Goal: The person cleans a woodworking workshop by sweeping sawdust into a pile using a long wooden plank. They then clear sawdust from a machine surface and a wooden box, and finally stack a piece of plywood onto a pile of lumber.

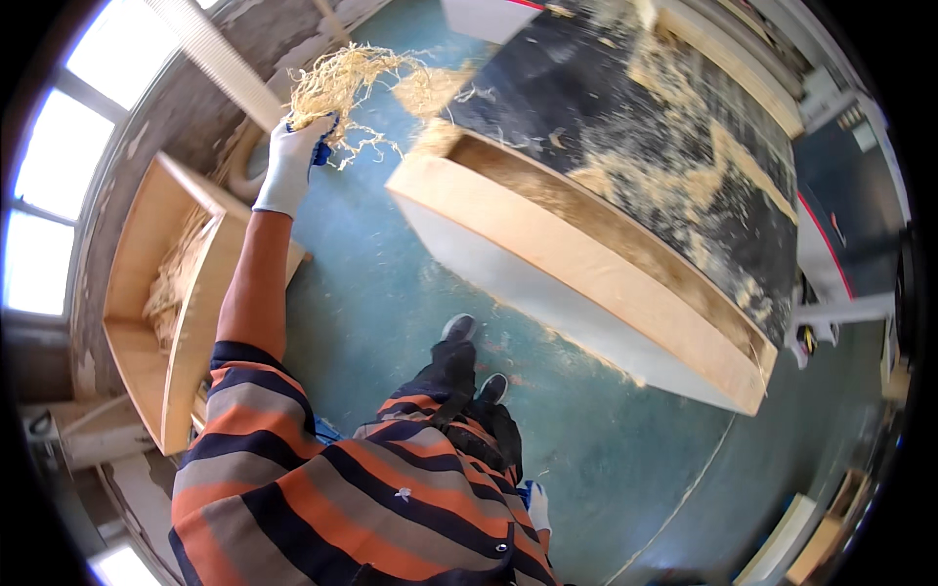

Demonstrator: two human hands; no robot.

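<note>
My left hand (pixel 296 161), in a white glove with a blue palm, is stretched out at the upper left. Its fingers are closed round a loose bunch of pale wood shavings (pixel 342 88), long curly strands that hang out on both sides. My right hand (pixel 536 505), gloved the same way, is low beside my body. Its fingers are mostly hidden behind the striped shirt, so what it does cannot be made out. Beside my left forearm stands an open plywood box (pixel 137 366) with more wood strips (pixel 179 283) inside.
A machine with a dark, dust-strewn top (pixel 547 88) fills the upper right, with a long wooden trough (pixel 586 244) along its near side. A ribbed hose (pixel 220 59) rises by the windows at left. Wooden pieces (pixel 821 537) lie at lower right.
</note>
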